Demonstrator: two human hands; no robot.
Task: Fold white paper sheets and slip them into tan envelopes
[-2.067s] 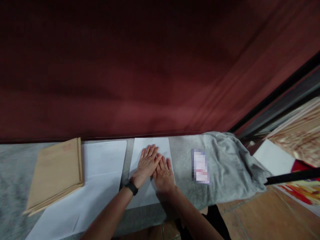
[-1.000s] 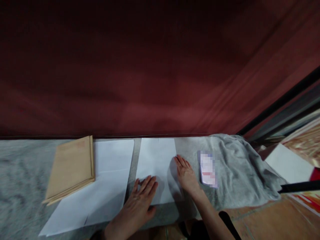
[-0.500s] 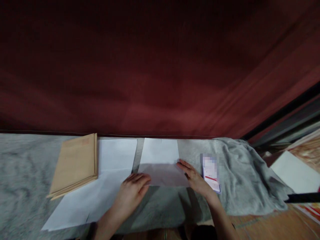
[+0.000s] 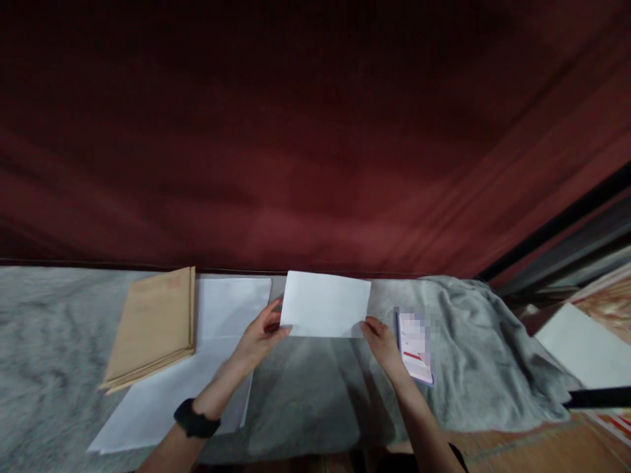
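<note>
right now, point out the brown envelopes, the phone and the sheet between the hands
brown envelopes (image 4: 155, 322), head view, middle of the top envelope's face
phone (image 4: 413, 351), head view, lower middle of its screen
sheet (image 4: 325, 305), head view, middle of its white face

Counts, with clock positions taken from the held sheet. Hands: two, one left hand (image 4: 257, 336) and one right hand (image 4: 383, 343). Held sheet (image 4: 325, 305): one white piece, layers uncountable. Brown envelopes (image 4: 154, 322) at 9 o'clock: one stack, at least two, exact number unclear. Lying white sheets (image 4: 221, 318), 8 to 9 o'clock: at least two by the edges, total unclear. Phone (image 4: 415, 351), 4 o'clock: one. Black wristband (image 4: 196, 420), 8 o'clock: one. White panel (image 4: 584, 345), 3 o'clock: one.
</note>
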